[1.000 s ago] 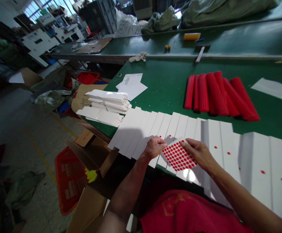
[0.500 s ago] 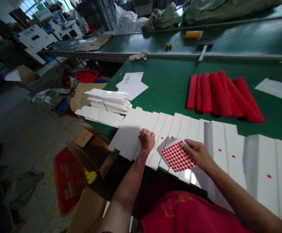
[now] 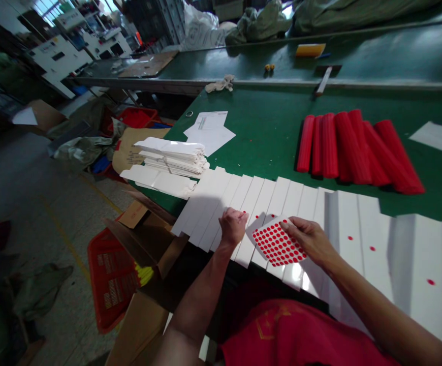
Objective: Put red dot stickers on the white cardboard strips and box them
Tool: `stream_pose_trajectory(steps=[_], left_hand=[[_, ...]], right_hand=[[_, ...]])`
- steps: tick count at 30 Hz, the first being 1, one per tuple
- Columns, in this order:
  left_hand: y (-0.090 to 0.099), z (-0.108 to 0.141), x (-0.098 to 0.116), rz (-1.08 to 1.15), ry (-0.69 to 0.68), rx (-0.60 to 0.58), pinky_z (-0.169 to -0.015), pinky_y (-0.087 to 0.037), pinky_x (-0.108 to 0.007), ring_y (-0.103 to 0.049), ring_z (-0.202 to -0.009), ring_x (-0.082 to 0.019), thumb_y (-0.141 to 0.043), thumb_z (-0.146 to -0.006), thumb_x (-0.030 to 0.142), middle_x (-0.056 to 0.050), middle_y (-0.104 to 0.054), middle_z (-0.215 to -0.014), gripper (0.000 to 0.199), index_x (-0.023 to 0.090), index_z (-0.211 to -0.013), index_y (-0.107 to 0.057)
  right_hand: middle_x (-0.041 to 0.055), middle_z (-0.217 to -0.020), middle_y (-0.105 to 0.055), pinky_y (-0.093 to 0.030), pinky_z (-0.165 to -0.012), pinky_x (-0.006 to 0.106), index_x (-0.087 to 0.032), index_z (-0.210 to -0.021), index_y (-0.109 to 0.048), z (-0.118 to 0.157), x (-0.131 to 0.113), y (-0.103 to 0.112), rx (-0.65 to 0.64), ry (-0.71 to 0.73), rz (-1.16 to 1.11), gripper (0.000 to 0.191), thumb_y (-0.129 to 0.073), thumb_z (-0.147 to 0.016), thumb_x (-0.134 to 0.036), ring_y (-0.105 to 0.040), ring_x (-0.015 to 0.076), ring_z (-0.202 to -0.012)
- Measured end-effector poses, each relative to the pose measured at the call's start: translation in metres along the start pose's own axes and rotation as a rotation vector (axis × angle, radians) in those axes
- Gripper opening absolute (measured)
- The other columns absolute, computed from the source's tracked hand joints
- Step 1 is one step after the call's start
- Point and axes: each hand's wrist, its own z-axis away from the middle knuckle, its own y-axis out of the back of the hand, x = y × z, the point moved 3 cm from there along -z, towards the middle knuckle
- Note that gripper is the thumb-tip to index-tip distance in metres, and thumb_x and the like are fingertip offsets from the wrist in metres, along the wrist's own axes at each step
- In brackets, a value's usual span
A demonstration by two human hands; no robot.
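- The sheet of red dot stickers [image 3: 278,244] lay tilted on the white card strips [image 3: 293,201], near the edge of the tabletop [image 3: 266,147].
- The right hand [image 3: 309,241] grasped the sheet at its right edge; a loose pinch could have let it slip or crease.
- The left hand [image 3: 233,227] was curled and pressed on a strip. It seemed to hold nothing, though its fingers hid what lay beneath them, so a small dot there could have gone unseen.
- The strips lay loose and side by side, so uneven pressure could have shifted them and put a dot out of line.
- Single red dots [image 3: 430,281] sat on the strips to the right, below the right forearm [image 3: 369,300]; a dragging arm could have smeared them.
- A stack of white cards [image 3: 171,157] stood to the left, and red ribbed rolls [image 3: 354,152] lay beyond the strips; a careless reach could have knocked the stack.
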Motion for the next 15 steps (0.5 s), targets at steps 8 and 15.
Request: stream_pose_trajectory(steps=[8, 15], left_hand=[[0.004, 0.016, 0.001, 0.391, 0.009, -0.271, -0.073, -0.047, -0.023, -0.062, -0.076, -0.012, -0.066, -0.073, 0.016, -0.002, -0.068, -0.079, 0.008, 0.015, -0.077, -0.074], [0.007, 0.003, -0.015, 0.251, 0.05, -0.087, -0.077, -0.047, -0.027, -0.061, -0.081, -0.015, -0.066, -0.075, 0.015, -0.004, -0.067, -0.081, 0.007, 0.016, -0.07, -0.071]], right_hand=[[-0.0025, -0.053, -0.049, -0.032, -0.043, 0.021, -0.017, -0.071, -0.054, -0.005, 0.002, -0.003, -0.014, 0.006, 0.014, 0.045, -0.068, -0.077, -0.059, -0.044, 0.0104, -0.046], [-0.003, -0.052, -0.049, -0.031, -0.042, 0.02, -0.017, -0.07, -0.056, -0.006, 0.001, -0.011, -0.026, -0.008, 0.02, 0.046, -0.066, -0.077, -0.062, -0.042, 0.0093, -0.044]])
